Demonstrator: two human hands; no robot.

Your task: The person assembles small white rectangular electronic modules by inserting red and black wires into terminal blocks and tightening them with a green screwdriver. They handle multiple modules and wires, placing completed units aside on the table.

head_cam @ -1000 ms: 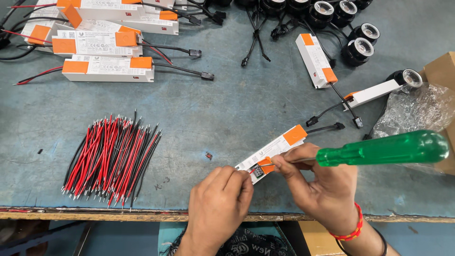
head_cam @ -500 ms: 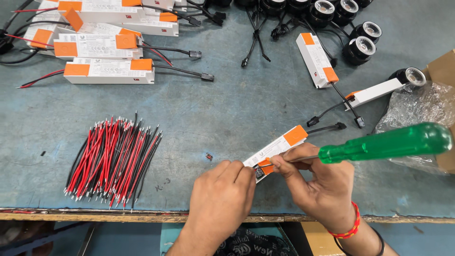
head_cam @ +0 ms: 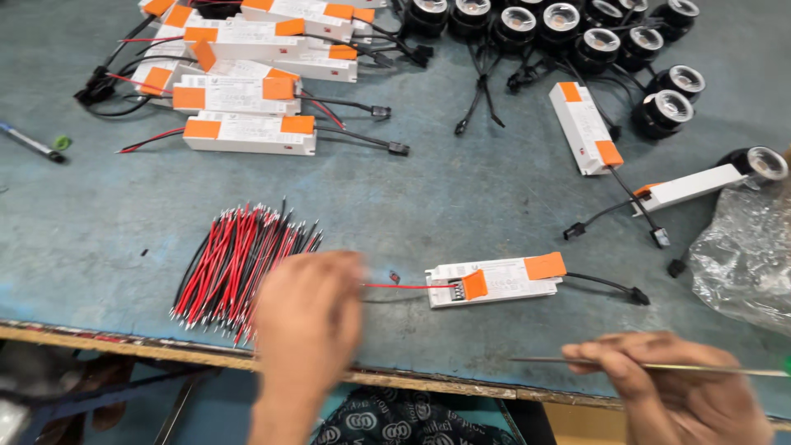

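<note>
One white box with orange ends [head_cam: 496, 280] lay flat near the table's front edge [head_cam: 124, 344], bare blue table all round it. Its red wire [head_cam: 395, 286] ran to the blurry left hand [head_cam: 309, 317]; that grip I could not tell. Right hand [head_cam: 671, 387] pinched a thin metal rod [head_cam: 560, 361].

Your white LED driver box [head_cam: 494, 281] lies flat near the bench's front edge, long side running left-right, slightly tilted. Orange caps at both ends; left cap flipped open. Red wire [head_cam: 395, 286] runs left from it; black lead with plug runs right. Your screwdriver's thin metal shaft [head_cam: 568, 361] lies level, near right.
</note>
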